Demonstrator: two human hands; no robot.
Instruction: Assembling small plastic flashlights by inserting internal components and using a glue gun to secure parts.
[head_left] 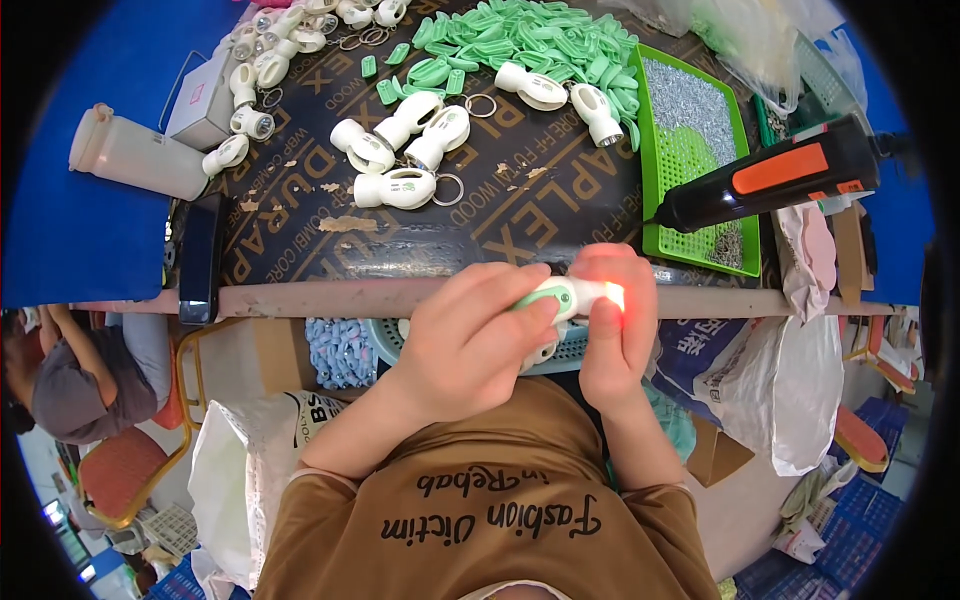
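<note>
My left hand (pixel 455 335) grips a small white keychain flashlight (pixel 588 292) with a green side piece, just in front of the table's near edge. Its lamp end is lit and points to the right. Around that end curl the fingers of my right hand (pixel 622 335), and the light glows red through them. Beyond my hands, several white flashlights (pixel 395 188) with key rings lie on the dark table (pixel 560 220). A heap of green plastic pieces (pixel 520 45) is at the back.
At the right, a black electric screwdriver (pixel 715 197) hangs across a green tray (pixel 650 150) of small screws. A white cup (pixel 140 155), dark phone (pixel 202 255) and more flashlights (pixel 272 68) are at the left. Below the edge are a blue basket (pixel 385 340) and white sacks (pixel 235 480).
</note>
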